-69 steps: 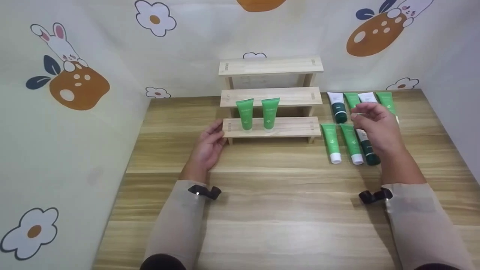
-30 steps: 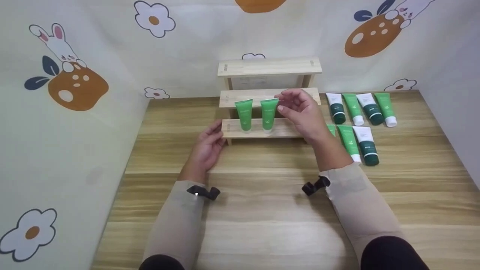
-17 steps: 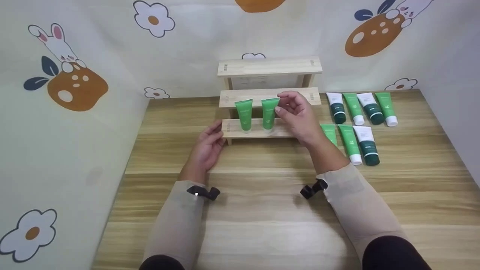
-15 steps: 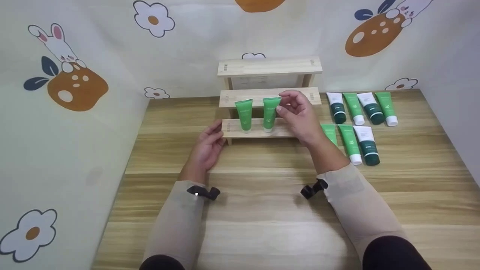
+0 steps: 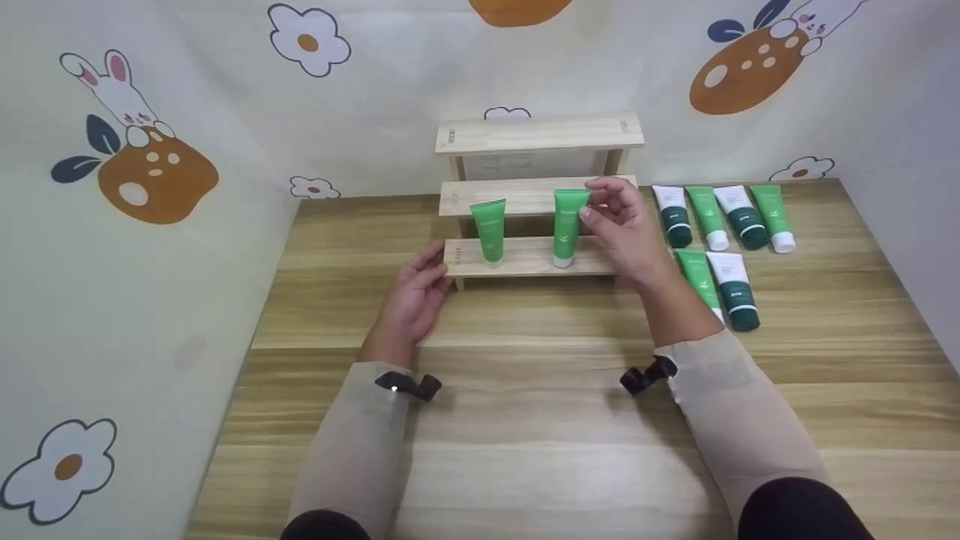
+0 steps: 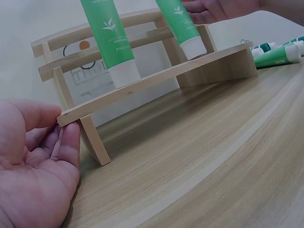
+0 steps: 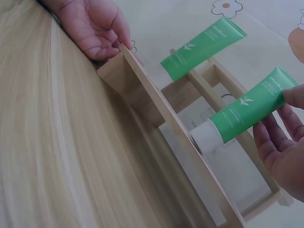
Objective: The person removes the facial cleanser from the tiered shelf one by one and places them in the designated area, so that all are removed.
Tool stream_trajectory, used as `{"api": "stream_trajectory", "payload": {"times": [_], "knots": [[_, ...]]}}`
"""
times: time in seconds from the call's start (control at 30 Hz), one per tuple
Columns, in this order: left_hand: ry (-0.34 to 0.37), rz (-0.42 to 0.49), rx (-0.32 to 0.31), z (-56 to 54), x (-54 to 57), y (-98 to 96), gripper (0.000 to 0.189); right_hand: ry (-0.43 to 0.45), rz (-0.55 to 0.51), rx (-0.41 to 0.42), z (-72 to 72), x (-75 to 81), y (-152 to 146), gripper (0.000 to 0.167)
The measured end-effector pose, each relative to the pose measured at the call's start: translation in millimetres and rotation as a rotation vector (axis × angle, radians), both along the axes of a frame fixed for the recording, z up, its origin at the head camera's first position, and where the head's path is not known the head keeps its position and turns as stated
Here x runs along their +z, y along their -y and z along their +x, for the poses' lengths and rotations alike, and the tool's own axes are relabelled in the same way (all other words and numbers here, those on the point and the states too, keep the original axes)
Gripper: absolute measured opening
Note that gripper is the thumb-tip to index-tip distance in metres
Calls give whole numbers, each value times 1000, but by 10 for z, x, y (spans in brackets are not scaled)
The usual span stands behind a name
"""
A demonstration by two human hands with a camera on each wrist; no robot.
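A three-step wooden display stand (image 5: 465, 266) stands against the back wall. My left hand (image 5: 414, 294) grips the left end of its lowest step, thumb and fingers at the board's corner (image 6: 71, 114) in the left wrist view. On that step a green squeeze tube (image 5: 490, 229) stands upright on its white cap, left of the middle. With thumb and fingers my right hand (image 5: 621, 229) pinches a second green tube (image 5: 568, 225) near its upper right edge. This tube is cap down, its white cap (image 7: 207, 136) right at the lowest step.
Right of the stand, several tubes lie on the wooden table (image 5: 525, 420) in two rows. Some are all green, like one front tube (image 5: 699, 279); others are white and dark green, like its neighbour (image 5: 735, 292). A patterned wall (image 5: 375, 112) rises behind the stand.
My right hand came from the lying tubes to the stand, took hold of the right-hand standing tube and shifted it right along the lowest step. The left hand has stayed put.
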State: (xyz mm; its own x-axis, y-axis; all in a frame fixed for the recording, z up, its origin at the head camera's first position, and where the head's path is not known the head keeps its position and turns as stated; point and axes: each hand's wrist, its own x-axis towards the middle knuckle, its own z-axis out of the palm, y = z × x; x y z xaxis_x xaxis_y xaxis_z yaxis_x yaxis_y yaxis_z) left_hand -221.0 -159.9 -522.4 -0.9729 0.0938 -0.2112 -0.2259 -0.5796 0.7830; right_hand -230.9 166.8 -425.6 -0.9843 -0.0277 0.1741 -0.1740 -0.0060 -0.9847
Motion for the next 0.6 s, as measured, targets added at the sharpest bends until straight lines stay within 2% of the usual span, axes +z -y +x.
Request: {"api": "stream_trajectory", "payload": {"times": [0.2,0.53,0.6], "knots": [[-4,-15,9,-2,-6,-16,58,26,-18,-11,32,21,-230,37],[-4,-10,15,-3,-17,-8,57,64,-159,-39,48,30,-655,37],[-3,-7,17,-3,-22,-4,56,82,-147,-60,51,33,-734,37]]}}
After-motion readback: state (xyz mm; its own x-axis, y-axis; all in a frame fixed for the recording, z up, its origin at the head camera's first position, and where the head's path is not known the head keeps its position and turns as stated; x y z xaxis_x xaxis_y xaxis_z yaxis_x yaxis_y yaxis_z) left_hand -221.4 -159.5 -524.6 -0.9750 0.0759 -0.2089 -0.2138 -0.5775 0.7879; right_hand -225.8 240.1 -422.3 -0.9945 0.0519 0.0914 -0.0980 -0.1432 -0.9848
